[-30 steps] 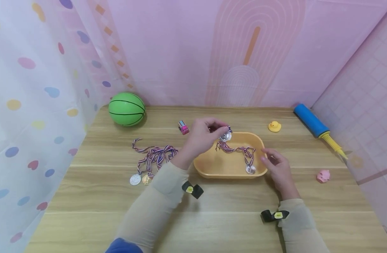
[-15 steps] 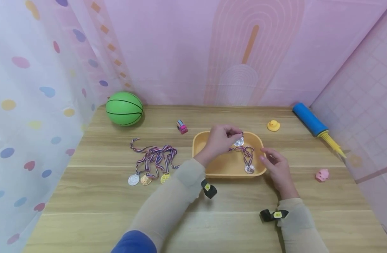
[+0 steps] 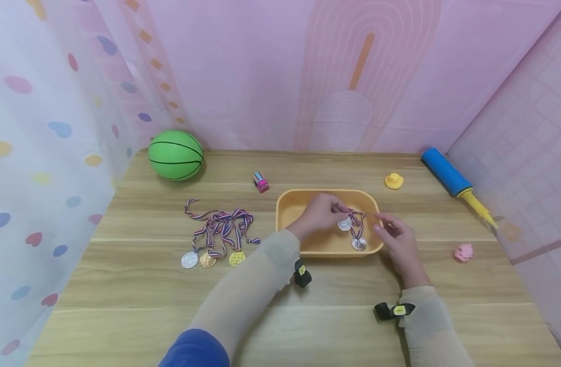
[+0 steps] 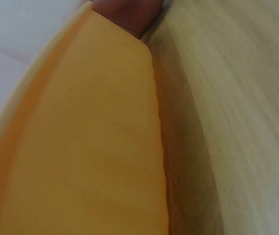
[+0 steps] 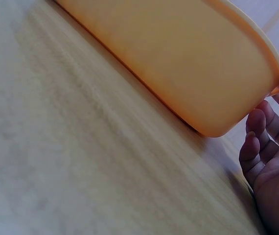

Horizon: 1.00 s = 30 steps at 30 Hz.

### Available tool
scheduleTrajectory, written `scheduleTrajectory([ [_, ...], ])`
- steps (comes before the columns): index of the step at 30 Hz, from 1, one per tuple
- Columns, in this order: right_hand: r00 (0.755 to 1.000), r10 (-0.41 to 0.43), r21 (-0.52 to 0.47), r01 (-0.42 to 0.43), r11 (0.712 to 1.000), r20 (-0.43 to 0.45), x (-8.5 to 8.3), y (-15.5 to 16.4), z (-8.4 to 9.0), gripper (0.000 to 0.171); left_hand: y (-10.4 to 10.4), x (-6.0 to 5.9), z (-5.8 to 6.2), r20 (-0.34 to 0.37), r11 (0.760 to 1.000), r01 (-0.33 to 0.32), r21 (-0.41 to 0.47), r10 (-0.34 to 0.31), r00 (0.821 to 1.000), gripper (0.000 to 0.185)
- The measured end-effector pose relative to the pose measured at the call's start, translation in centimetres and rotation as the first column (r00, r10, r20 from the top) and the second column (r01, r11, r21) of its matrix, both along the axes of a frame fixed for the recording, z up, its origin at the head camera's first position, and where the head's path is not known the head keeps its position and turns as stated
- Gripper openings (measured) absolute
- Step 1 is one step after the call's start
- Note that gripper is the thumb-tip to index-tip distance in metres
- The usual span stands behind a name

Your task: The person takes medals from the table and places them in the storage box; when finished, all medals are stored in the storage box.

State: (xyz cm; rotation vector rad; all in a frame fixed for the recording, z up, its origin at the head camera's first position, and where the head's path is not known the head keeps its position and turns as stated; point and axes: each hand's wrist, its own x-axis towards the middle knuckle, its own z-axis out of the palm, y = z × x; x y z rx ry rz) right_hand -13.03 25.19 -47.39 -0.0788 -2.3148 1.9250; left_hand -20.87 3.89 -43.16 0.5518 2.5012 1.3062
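Observation:
A yellow-orange tray stands mid-table. My left hand reaches into it and pinches a silver medal low over the tray's right part. The medal's striped ribbon lies bunched there. A second silver medal lies by the tray's front right wall. My right hand rests with relaxed fingers against the tray's right rim and holds nothing. The left wrist view shows only the tray's outer wall. In the right wrist view the right hand's fingers sit beside the tray's corner.
Three more medals with tangled ribbons lie left of the tray. At the back are a green ball, a small pink toy car and a yellow duck. A blue pump and a pink pig lie at the right.
My left hand has carried the silver medal from above the tray's back rim rightward and down into the tray, the ribbon bunching under it. The right hand has barely moved.

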Motion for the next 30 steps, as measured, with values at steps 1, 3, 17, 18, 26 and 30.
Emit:
scheduleTrajectory([
  [1,1.0,0.001,-0.002,-0.001,1.0,0.001,0.0,0.0,0.0,0.037,0.0,0.0,-0.1,-0.001,1.0,0.013,-0.01,-0.013,1.0,0.008],
  [3,1.0,0.001,-0.006,-0.001,1.0,0.004,-0.1,0.0,0.0,0.037,0.0,0.0,-0.2,-0.003,0.998,0.04,-0.037,-0.041,0.999,0.008],
  [17,1.0,-0.008,-0.019,0.008,1.0,0.0,-0.1,-0.1,-0.1,0.032,0.3,0.2,-1.2,0.007,0.971,0.191,-0.146,-0.192,0.981,0.005],
  [18,1.0,-0.007,-0.017,0.007,1.0,0.001,-0.1,-0.1,-0.1,0.032,0.3,0.2,-1.3,-0.006,0.965,0.205,-0.161,-0.209,0.978,0.005],
  [26,1.0,-0.003,-0.03,0.003,1.0,-0.003,-0.1,-0.1,-0.1,0.033,0.4,0.2,-1.7,-0.04,0.931,0.268,-0.247,-0.286,0.957,0.006],
  [30,1.0,0.0,-0.028,0.0,1.0,0.003,-0.1,0.0,-0.1,0.034,0.4,0.2,-1.6,-0.04,0.929,0.273,-0.248,-0.292,0.956,0.005],
])
